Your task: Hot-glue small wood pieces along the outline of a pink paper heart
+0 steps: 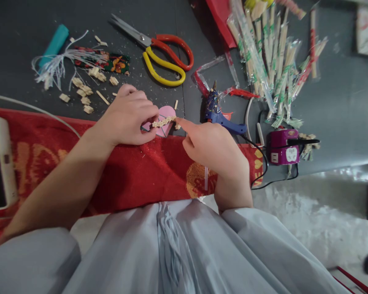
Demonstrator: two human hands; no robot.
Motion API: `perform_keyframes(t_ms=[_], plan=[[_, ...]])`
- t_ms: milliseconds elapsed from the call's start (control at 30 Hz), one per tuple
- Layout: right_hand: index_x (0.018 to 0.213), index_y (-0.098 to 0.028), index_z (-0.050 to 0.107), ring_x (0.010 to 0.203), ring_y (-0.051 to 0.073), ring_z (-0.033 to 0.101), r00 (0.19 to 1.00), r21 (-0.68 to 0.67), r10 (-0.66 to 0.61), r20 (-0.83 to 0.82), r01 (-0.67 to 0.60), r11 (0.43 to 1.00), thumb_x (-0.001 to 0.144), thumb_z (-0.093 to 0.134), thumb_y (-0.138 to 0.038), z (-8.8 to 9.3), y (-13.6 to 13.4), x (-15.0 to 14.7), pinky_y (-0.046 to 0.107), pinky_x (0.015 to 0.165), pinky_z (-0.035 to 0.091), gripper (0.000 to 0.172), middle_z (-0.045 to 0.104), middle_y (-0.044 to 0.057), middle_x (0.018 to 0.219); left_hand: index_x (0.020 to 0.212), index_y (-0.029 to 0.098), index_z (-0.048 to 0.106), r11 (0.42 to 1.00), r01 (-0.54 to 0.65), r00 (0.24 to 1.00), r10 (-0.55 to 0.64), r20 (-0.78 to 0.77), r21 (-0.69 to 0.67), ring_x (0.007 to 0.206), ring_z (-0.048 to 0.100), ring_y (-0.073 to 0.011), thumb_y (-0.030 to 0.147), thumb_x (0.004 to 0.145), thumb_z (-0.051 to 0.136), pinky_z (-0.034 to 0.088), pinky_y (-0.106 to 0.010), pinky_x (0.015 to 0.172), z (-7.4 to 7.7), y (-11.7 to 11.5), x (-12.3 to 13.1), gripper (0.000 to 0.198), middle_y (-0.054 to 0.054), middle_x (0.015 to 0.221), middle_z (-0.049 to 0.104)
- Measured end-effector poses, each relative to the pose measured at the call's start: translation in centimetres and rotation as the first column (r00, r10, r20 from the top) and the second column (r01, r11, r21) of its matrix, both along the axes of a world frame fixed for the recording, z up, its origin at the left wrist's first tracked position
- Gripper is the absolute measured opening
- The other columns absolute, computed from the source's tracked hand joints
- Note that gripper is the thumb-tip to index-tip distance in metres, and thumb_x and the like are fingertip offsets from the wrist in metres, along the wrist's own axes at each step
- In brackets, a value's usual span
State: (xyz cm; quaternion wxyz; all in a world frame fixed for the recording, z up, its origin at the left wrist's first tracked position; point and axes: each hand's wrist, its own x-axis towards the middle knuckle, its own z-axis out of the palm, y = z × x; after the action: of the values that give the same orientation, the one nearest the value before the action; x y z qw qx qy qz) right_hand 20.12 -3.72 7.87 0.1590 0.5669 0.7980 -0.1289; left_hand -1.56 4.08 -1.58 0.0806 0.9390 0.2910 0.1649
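Note:
My left hand [134,116] is closed in a pinch at the left end of a strip of small wooden pieces [163,121], pale and knobbly. Under the strip lies a pink rounded card [167,111] with dark lines on it, partly covered by my fingers. My right hand [210,141] reaches in from the other side, index finger stretched out and its tip touching the strip's right end. Its thumb stands apart from that finger, and the remaining fingers are curled under. A short wooden stick [176,105] lies just beyond the card.
Scissors [164,57] with red and yellow handles lie ahead. A blue glue gun [217,110] rests right of my hands, near a purple power adapter [282,147] with cords. Wrapped chopsticks [270,57] pile up behind. Wood bits [82,92] and white strings [61,65] lie left; a phone [0,163] sits on red cloth [125,175].

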Motion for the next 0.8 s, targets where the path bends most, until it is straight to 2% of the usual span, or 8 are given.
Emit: perform_keyframes(t_ms=[200, 333, 567, 800], plan=[[0.15, -0.017, 0.053, 0.072, 0.022, 0.069, 1.0, 0.007, 0.009, 0.003, -0.009, 1.0, 0.093, 0.035, -0.014, 0.2, -0.4, 0.2, 0.031, 0.056, 0.024, 0.06, 0.077, 0.012, 0.09, 0.081, 0.023, 0.058, 0.999, -0.013, 1.0, 0.012, -0.028, -0.033, 0.083, 0.051, -0.018, 0.049, 0.088, 0.04, 0.039, -0.048, 0.096, 0.2, 0.0, 0.1, 0.033, 0.002, 0.075, 0.052], [0.143, -0.014, 0.058, 0.07, 0.022, 0.067, 1.0, 0.005, 0.024, 0.005, -0.024, 1.0, 0.092, 0.035, -0.014, 0.4, -0.7, 0.3, 0.031, 0.055, 0.024, 0.056, 0.077, 0.012, 0.086, 0.08, 0.025, 0.058, 0.997, -0.033, 0.999, 0.031, -0.026, -0.075, 0.085, 0.051, -0.0196, 0.046, 0.086, 0.044, 0.037, -0.048, 0.099, 0.4, -0.1, 0.1, 0.026, 0.002, 0.075, 0.054], [0.138, -0.014, 0.061, 0.07, 0.022, 0.067, 0.999, -0.038, 0.037, 0.018, -0.036, 0.999, 0.093, 0.034, -0.015, 0.9, -0.9, 0.2, 0.032, 0.055, 0.023, 0.052, 0.076, 0.013, 0.087, 0.08, 0.024, 0.06, 0.997, -0.04, 0.999, 0.038, -0.031, -0.06, 0.086, 0.055, -0.0192, 0.044, 0.086, 0.049, 0.041, -0.049, 0.101, 0.5, -0.2, 0.2, 0.024, 0.002, 0.075, 0.057], [0.127, -0.016, 0.068, 0.071, 0.022, 0.068, 0.998, -0.054, 0.06, 0.016, -0.059, 0.997, 0.095, 0.036, -0.015, 1.2, -1.2, 0.2, 0.032, 0.056, 0.022, 0.046, 0.077, 0.012, 0.086, 0.075, 0.022, 0.058, 0.999, -0.029, 0.998, 0.026, -0.055, -0.046, 0.083, 0.054, -0.0201, 0.046, 0.089, 0.043, 0.043, -0.051, 0.096, 0.8, -0.2, 0.4, 0.032, 0.001, 0.071, 0.053]])
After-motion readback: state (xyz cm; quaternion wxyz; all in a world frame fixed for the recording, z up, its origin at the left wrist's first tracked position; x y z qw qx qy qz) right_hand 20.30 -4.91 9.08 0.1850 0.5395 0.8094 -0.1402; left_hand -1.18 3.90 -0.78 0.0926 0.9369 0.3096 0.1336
